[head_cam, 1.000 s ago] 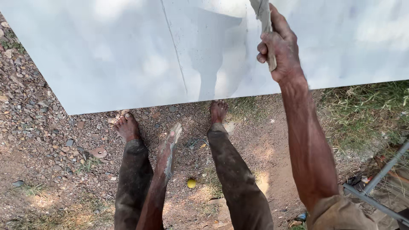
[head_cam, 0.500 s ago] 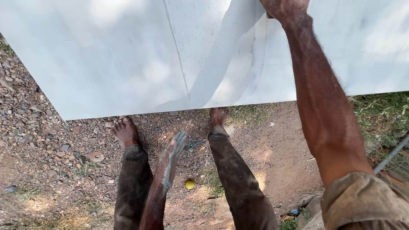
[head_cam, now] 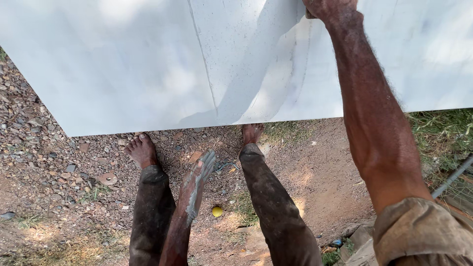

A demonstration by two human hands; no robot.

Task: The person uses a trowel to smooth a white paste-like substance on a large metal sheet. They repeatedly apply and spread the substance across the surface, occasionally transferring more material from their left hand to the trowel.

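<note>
My right hand is raised against a white smooth wall, at the very top edge of the head view. Its fingers are curled closed. The flat grey tool it gripped a second ago is cut off by the frame. My left hand hangs low between my legs, open, with the fingers straight and smeared in pale grey paste. It holds nothing. My bare feet stand on gravel close to the wall's base.
A thin vertical seam runs down the wall. A small yellow ball-like thing lies on the dirt between my legs, and a round flat stone lies to the left. Grass and a slanted metal rod are at the right.
My right hand has slid upward along the wall, carrying the flat tool out of the frame. The left hand and feet have stayed nearly still.
</note>
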